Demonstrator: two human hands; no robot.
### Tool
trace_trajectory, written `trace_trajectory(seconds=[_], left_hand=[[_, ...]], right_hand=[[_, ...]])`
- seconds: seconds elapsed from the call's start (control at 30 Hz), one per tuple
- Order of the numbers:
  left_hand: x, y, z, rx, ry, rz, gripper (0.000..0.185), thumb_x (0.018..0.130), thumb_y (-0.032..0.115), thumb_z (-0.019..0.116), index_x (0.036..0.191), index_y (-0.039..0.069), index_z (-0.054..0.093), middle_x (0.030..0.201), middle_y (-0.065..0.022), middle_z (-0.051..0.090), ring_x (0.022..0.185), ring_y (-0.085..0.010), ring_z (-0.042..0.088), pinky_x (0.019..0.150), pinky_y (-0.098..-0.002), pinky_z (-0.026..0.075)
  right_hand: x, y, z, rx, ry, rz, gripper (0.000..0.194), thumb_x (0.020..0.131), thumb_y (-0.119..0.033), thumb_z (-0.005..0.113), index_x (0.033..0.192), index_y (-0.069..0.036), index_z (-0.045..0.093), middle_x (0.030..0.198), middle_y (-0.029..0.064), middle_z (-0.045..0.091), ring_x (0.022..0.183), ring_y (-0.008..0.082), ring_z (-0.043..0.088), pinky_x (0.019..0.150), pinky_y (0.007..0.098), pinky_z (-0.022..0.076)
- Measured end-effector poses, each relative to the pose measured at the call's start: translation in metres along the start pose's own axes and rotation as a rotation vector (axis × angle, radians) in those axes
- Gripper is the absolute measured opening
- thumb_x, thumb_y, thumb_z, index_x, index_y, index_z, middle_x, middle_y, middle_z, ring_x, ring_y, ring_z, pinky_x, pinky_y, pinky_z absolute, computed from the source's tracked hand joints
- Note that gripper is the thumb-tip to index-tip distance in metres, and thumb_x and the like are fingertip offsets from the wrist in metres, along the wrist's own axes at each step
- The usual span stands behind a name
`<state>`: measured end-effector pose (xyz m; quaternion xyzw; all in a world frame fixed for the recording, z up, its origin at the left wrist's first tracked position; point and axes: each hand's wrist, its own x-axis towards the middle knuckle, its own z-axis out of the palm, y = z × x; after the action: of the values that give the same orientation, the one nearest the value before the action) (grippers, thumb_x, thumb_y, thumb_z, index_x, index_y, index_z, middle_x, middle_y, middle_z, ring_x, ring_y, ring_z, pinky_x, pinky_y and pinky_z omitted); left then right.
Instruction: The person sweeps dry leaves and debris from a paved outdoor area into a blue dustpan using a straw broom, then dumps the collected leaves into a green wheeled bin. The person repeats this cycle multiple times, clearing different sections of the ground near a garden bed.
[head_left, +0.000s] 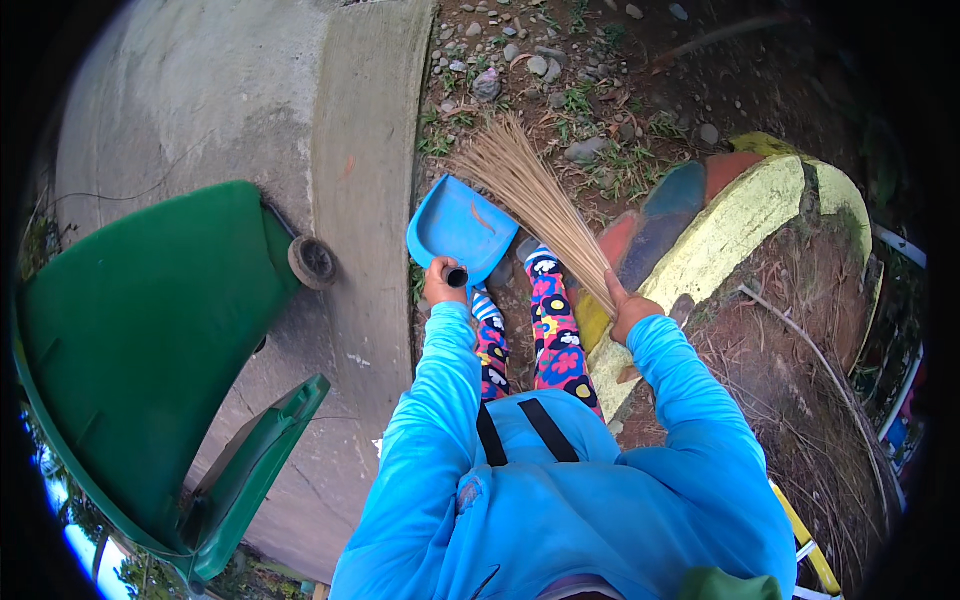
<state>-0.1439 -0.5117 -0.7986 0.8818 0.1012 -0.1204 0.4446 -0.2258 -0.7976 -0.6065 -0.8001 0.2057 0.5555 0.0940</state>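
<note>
My left hand (444, 283) grips the tubular handle of a blue plastic dustpan (471, 229), whose pan lies in front of my feet by the concrete edge. One dry brown leaf (482, 219) is in the pan. In my right hand (631, 309) is a stick broom (540, 191) of thin tan bristles, held at its bound end. The broom slants forward and left, its spread tips over the dirt just beyond the dustpan's right side. The tips seem to touch the ground, though I cannot tell for sure.
A large green wheeled bin (150, 315) stands at left on the concrete pavement (367, 150). Stones (486, 85) and grass tufts dot the dirt ahead. To the right curves a painted stone border (720, 217), with a thin dry branch (817, 356) behind it.
</note>
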Motion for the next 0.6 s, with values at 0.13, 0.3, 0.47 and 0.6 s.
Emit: trace_trajectory(seconds=[0.13, 0.3, 0.47, 0.6], left_hand=[[0.004, -0.011, -0.006, -0.039, 0.013, 0.048, 0.029, 0.067, -0.001, 0.076, 0.085, 0.009, 0.056, 0.083, -0.008, 0.059, 0.078, -0.0241, 0.059, 0.071, -0.0355, 0.049], [0.0, -0.016, -0.015, -0.044, 0.02, 0.025, 0.03, 0.067, -0.002, 0.076, 0.085, 0.008, 0.055, 0.083, -0.0075, 0.059, 0.077, -0.0235, 0.059, 0.071, -0.0356, 0.049], [0.007, -0.008, -0.002, 0.028, 0.073, -0.049, 0.028, 0.068, 0.005, 0.078, 0.085, 0.007, 0.056, 0.084, -0.0087, 0.063, 0.079, -0.0259, 0.063, 0.074, -0.0352, 0.05], [0.013, -0.012, -0.001, 0.047, 0.084, -0.023, 0.028, 0.068, 0.004, 0.077, 0.085, 0.008, 0.056, 0.082, -0.0081, 0.061, 0.076, -0.0246, 0.061, 0.073, -0.0342, 0.05]], right_hand=[[-0.075, 0.029, -0.002, 0.005, -0.064, -0.039, 0.1, 0.073, -0.013, 0.065, 0.15, -0.03, 0.003, 0.108, 0.0265, 0.059, 0.094, 0.0396, 0.063, 0.085, 0.0448, 0.0494], [-0.044, 0.01, -0.054, -0.069, 0.178, -0.015, 0.097, 0.073, -0.012, 0.064, 0.15, -0.029, 0.007, 0.102, 0.0237, 0.06, 0.089, 0.0377, 0.064, 0.081, 0.0453, 0.0502], [0.063, -0.031, -0.102, -0.257, 0.135, -0.015, 0.088, 0.082, -0.018, 0.059, 0.15, -0.028, 0.005, 0.117, 0.0228, 0.058, 0.107, 0.0339, 0.06, 0.089, 0.0435, 0.0489], [0.012, 0.006, -0.114, -0.3, -0.024, -0.059, 0.094, 0.076, -0.017, 0.064, 0.15, -0.03, 0.007, 0.11, 0.0223, 0.061, 0.099, 0.0353, 0.063, 0.086, 0.0427, 0.05]])
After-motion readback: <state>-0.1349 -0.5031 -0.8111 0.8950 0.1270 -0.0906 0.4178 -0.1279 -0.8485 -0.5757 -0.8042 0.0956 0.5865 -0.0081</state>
